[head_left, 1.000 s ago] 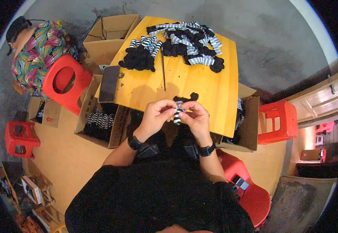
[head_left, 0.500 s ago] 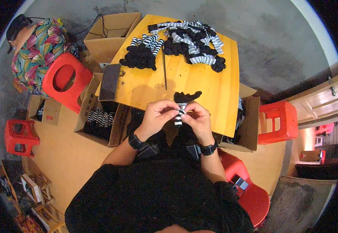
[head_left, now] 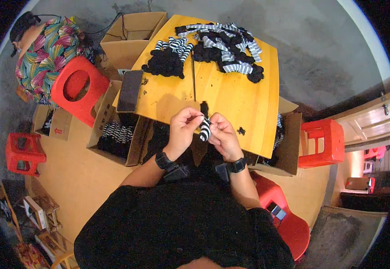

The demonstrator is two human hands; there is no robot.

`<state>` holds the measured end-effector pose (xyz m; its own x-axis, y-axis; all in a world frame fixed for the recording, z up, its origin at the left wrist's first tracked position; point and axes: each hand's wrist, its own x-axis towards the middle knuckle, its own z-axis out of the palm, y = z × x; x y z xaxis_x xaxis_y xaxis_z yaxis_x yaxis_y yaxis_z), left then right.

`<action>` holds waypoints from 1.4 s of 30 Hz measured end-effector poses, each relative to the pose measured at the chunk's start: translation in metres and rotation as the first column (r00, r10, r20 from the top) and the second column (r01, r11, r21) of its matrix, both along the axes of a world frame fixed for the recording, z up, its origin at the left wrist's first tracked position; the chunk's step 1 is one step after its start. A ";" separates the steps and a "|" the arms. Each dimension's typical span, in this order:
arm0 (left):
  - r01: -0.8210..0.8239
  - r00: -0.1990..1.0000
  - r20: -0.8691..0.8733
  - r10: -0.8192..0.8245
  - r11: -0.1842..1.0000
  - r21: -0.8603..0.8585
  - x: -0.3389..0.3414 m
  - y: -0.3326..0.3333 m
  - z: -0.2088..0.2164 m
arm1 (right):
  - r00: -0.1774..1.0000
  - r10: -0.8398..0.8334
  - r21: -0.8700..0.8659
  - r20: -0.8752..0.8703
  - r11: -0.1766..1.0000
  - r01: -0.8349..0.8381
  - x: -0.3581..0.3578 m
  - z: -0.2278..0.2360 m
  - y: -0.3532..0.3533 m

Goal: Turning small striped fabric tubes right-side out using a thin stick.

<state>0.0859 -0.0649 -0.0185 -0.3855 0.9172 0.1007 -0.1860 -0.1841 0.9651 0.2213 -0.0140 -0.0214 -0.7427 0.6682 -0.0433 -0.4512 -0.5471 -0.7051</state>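
Over the near edge of the table, both hands hold a small black-and-white striped knit piece point(head_left: 205, 133) with a black end pointing away from me. My left hand point(head_left: 181, 133) pinches its edge between thumb and fingertips. My right hand point(head_left: 226, 136) is closed on its right side, partly covering it. Beyond my hands, a thin dark rod point(head_left: 194, 80) lies on the table. To its left is a stack of black-and-white striped knit pieces point(head_left: 168, 62) with black ends. A looser heap of grey-and-white striped and black pieces point(head_left: 230, 51) lies at the far right.
The yellow wooden table point(head_left: 248, 116) has a dark flat box point(head_left: 130, 91) at its left edge. Cardboard boxes of knit pieces stand at left point(head_left: 98, 145) and right point(head_left: 289, 152). Red stools point(head_left: 322, 141) are around. A person in a colourful patterned top point(head_left: 47, 67) is at far left.
The striped piece has turned: its dark end, spread wide before, now points away as a narrow strip. The light grey part at its middle no longer shows. My hands have shifted slightly.
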 end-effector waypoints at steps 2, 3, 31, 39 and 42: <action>-0.008 1.000 -0.012 0.009 0.999 0.042 0.000 0.002 -0.007 | 0.993 0.001 0.142 0.121 0.990 -0.018 0.004 0.001 0.009; -0.013 1.000 -0.025 0.015 0.996 0.086 0.000 0.002 -0.010 | 0.971 -0.018 0.281 0.238 0.958 -0.051 0.005 0.000 0.012; 0.007 0.993 -0.118 0.013 0.985 0.174 -0.007 0.017 -0.009 | 0.943 -0.294 0.310 0.158 0.921 0.235 -0.010 -0.002 0.005; 0.243 0.949 0.173 -0.266 0.960 0.142 -0.005 0.008 -0.006 | 0.916 -0.342 0.193 0.208 0.933 0.304 -0.012 0.007 -0.007; -0.047 0.855 -0.494 0.159 0.972 0.231 -0.001 0.010 -0.003 | 0.922 -0.379 0.067 0.078 0.925 0.375 -0.012 0.003 -0.007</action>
<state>0.0846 -0.0553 -0.0220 -0.3209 0.8123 0.4870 0.3483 -0.3769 0.8583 0.2096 -0.0207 -0.0180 -0.4302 0.9010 -0.0564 -0.5519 -0.3120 -0.7733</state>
